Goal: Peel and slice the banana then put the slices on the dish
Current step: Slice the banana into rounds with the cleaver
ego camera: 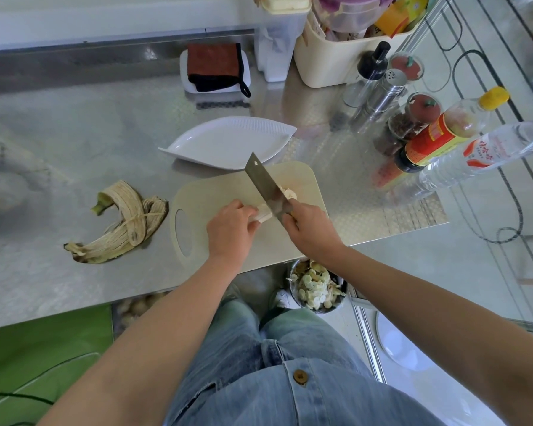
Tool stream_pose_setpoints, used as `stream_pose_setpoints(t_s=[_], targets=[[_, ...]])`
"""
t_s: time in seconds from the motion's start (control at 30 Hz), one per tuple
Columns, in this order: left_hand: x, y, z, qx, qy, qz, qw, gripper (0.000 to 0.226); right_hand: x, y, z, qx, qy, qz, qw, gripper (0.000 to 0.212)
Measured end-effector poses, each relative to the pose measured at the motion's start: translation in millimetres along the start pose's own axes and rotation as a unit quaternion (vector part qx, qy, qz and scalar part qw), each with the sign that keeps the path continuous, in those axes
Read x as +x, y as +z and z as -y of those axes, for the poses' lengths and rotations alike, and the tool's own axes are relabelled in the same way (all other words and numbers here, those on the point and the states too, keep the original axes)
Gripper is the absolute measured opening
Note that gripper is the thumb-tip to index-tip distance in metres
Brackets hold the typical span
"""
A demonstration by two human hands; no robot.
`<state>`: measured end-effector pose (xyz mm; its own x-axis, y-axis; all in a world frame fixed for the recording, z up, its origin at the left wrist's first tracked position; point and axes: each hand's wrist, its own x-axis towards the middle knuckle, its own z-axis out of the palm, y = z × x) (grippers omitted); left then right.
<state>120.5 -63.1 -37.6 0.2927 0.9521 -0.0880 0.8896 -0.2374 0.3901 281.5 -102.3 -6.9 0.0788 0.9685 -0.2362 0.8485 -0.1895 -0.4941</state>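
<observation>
Clutter crowds the far right of the steel tabletop [74, 133]: a cream bin [330, 59] stuffed with packets, a black-topped bottle [370, 69], a steel shaker [385, 90], two jars with red lids [422, 109], a yellow-capped bottle [443, 133] and a clear bottle with a red label [490, 149]. A brown cloth [213, 66] lies on a small white tray at the back. Below the tabletop's near edge stands a metal bucket [316, 285] of pale scraps.

One cutting board [222, 192], one knife [265, 182], one dish [228, 142] and one peel [120, 222] are in view. The peel lies splayed, inside up, on the bare steel left of the board. The white, leaf-shaped dish sits just beyond the board's far edge and holds nothing.

The banana [263, 215] is down to a short pale stub on the board. The left hand [230, 232] covers most of it, its grip curled over the stub and pinning it down. The right hand [310, 232] has its grip wrapped round the knife handle; the broad blade stands on edge right against the stub's cut end. Beyond the blade a small heap of slices [288, 193] rests on the board, partly hidden by the steel, so their number cannot be told.
</observation>
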Motion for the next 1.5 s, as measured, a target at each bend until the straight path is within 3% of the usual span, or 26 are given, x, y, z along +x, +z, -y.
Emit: stream_pose_setpoints(t_s=[0.23,0.67,0.87,1.17,1.5], targets=[[-0.6,-2.5,-1.7,0.0,0.003,-0.007,1.0,0.021,-4.1,-4.0,2.1,-0.01,-0.019,0.004,1.0,0.01],[0.2,3.0,1.6,0.003,-0.003,0.001,1.0,0.022,1.0,16.5,1.5,-0.042,0.039,0.062,0.996,0.014],[-11.7,1.7,7.1,-0.018,0.021,-0.022,0.999,0.031,1.4,4.5,0.9,-0.006,0.002,0.015,1.0,0.014],[-12.5,-5.0,8.2,0.01,-0.014,-0.007,1.0,0.021,-2.4,-5.2,3.3,-0.009,-0.021,0.014,1.0,0.016],[-9.6,-4.5,8.2,0.0,-0.03,0.007,1.0,0.023,1.1,8.4,0.7,-0.034,0.015,0.058,0.998,0.013]])
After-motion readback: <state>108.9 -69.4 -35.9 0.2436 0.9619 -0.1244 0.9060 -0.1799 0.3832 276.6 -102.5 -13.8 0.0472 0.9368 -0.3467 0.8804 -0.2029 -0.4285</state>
